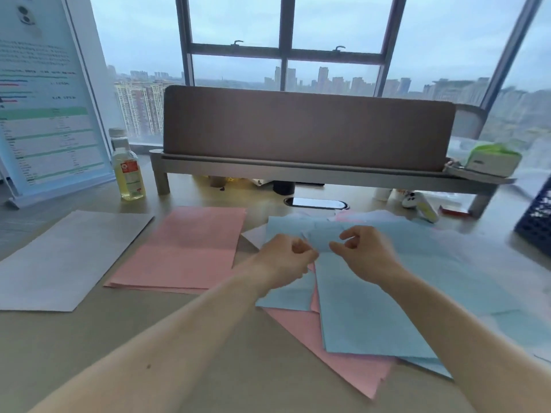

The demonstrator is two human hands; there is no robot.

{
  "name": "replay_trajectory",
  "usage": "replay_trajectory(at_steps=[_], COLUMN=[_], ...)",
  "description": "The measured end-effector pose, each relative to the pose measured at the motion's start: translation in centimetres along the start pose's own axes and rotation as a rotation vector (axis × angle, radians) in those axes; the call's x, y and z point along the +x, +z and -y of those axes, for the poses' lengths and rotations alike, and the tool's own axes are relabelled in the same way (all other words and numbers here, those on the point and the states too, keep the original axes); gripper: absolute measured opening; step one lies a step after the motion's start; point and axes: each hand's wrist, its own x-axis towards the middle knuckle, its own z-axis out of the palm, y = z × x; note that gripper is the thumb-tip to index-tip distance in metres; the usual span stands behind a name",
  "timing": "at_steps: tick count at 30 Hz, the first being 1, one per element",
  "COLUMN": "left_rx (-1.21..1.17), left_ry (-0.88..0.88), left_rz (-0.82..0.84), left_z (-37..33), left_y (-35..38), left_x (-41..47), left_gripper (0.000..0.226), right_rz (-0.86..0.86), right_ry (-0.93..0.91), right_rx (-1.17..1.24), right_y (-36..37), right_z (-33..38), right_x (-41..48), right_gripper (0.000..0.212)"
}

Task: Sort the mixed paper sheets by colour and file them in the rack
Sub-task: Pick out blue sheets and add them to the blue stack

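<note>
A mixed heap of blue sheets (387, 308) and pink sheets (343, 359) lies on the desk at centre right. My left hand (283, 260) and my right hand (363, 251) are over its far part, fingers curled, each pinching the edge of a blue sheet (320, 238) between them. A sorted pink stack (185, 248) lies to the left of the heap. Further left lies a white stack (59, 260). A dark blue mesh rack (536, 222) shows at the right edge, mostly cut off.
A bottle of yellow liquid (128, 171) and a standing printed board (44, 99) are at the back left. A brown-backed shelf riser (307, 171) spans the desk's rear with small items beneath. A green-white box (492, 160) sits on its right end.
</note>
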Motion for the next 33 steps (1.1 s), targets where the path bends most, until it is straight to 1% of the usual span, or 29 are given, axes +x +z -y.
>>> replay_trajectory(at_steps=[2,4,6,8,10,11,12,15,17,18,20,22,23,24,26,28,30,32,33], left_rx=[-0.055,0.019,0.141,0.232,0.171,0.102,0.028,-0.146,-0.164,-0.151,-0.109,-0.057,-0.023,0.012,0.105,0.204,0.256,0.286,0.299], left_ry=[-0.073,-0.089,-0.121,-0.187,-0.210,-0.210,-0.211,-0.247,-0.275,-0.284,-0.278,-0.251,-0.237,-0.222,-0.167,-0.097,-0.047,-0.003,0.014], left_rz=[0.050,0.075,0.035,-0.036,-0.110,-0.140,-0.162,-0.184,-0.194,-0.206,-0.223,-0.234,-0.235,-0.239,-0.263,-0.301,-0.311,-0.300,-0.295], left_z=[-1.7,-3.2,-4.3,-5.0,-4.9,-5.0,-4.9,-5.2,-5.1,-4.8,-4.1,-3.6,-3.5,-3.3,-3.2,-3.3,-3.3,-3.3,-3.2], left_y=[3.0,5.2,6.7,7.5,7.8,7.8,7.6,7.2,6.9,6.7,6.5,6.5,6.4,6.5,6.6,6.8,7.1,7.3,7.3], left_x=[0.6,1.2,1.6,2.0,3.0,3.4,3.8,4.8,5.0,5.1,5.3,5.1,4.9,4.8,4.6,4.4,4.2,3.9,3.8], left_gripper=[0.026,0.024,0.028,0.042,0.035,0.027,0.025,0.027,0.030,0.029,0.030,0.032,0.034,0.032,0.026,0.029,0.026,0.024,0.026], right_rz=[-0.046,-0.039,0.045,0.140,0.158,0.145,0.133,0.102,0.108,0.117,0.105,-0.013,-0.048,-0.042,0.069,0.124,0.105,0.081,0.082], right_ry=[0.027,0.061,0.108,0.111,0.070,0.044,0.020,-0.054,-0.096,-0.116,-0.133,-0.095,-0.034,0.042,0.134,0.085,-0.012,-0.061,-0.066], right_rx=[-0.092,-0.215,-0.340,-0.414,-0.449,-0.459,-0.470,-0.511,-0.484,-0.421,-0.245,-0.151,-0.175,-0.241,-0.387,-0.446,-0.463,-0.507,-0.496], right_y=[-3.0,-5.6,-7.1,-7.4,-7.2,-7.1,-7.0,-6.6,-6.5,-6.4,-6.7,-7.5,-8.2,-8.9,-9.3,-8.5,-7.3,-6.6,-6.5], right_z=[-4.0,-7.5,-10.2,-11.8,-12.4,-12.4,-12.3,-11.9,-11.7,-11.7,-11.6,-12.3,-12.9,-13.6,-14.5,-14.3,-13.5,-12.6,-12.4], right_x=[-0.4,-1.2,-2.1,-2.8,-3.3,-3.4,-3.6,-3.9,-4.3,-4.3,-4.3,-3.8,-3.5,-3.2,-3.3,-4.1,-4.9,-5.3,-5.2], right_gripper=[0.044,0.056,0.069,0.077,0.081,0.082,0.083,0.079,0.074,0.073,0.066,0.060,0.062,0.066,0.073,0.072,0.074,0.079,0.081])
